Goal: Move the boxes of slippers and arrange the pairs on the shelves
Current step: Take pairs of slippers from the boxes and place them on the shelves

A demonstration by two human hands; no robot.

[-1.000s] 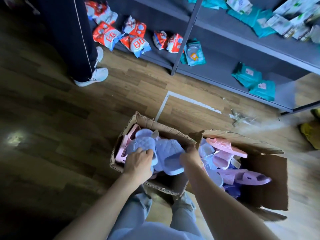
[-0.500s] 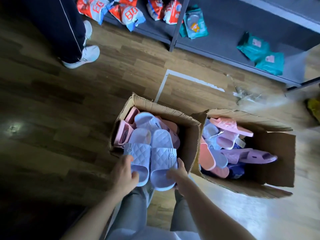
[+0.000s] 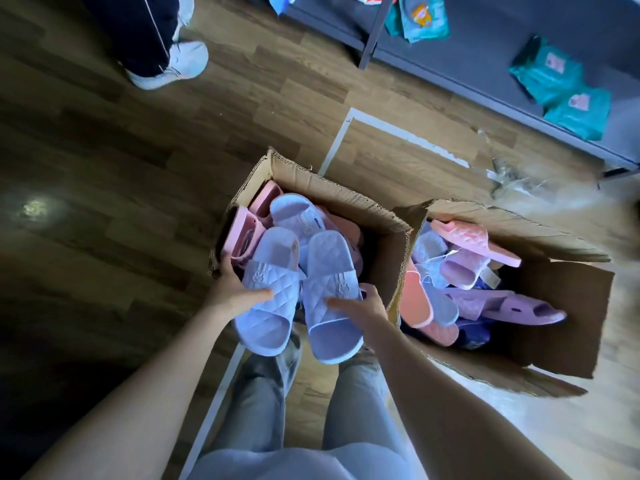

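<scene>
Wooden plank flooring (image 3: 104, 168) filled the view, with a grey shelf (image 3: 485, 57) running from 12 to 2 o'clock.

**Position of task items.** One pair of lavender quilted slippers was held at centre frame, above the near edge of the left cardboard box (image 3: 325, 188). The left hand (image 3: 232, 289) gripped the left slipper (image 3: 273, 317), thumb across its strap. The right hand (image 3: 363, 306) gripped the right slipper (image 3: 329, 282) in the same manner. Both soles faced down, toes toward 6 o'clock. The right cardboard box (image 3: 571, 306) stood at 3 o'clock, touching the left one at a corner.

**Hazards.**
- Each slipper was held by one hand only, so a loose thumb grip could probably drop it back into the box.
- The shelf lay beyond both boxes. A step forward risked a trip on a raised flap.
- The shelf already carried teal packets (image 3: 561, 88), and careless placement could push them aside.

**Count.**
- Cardboard boxes: two.
- Slippers in the hands: two, one matching pair.
- Loose slippers in the boxes: pink, lavender and purple, too jumbled to count.
- Teal packets: at least three.
- A second person's white trainer (image 3: 173, 67), at 11 o'clock: one in full view.
</scene>
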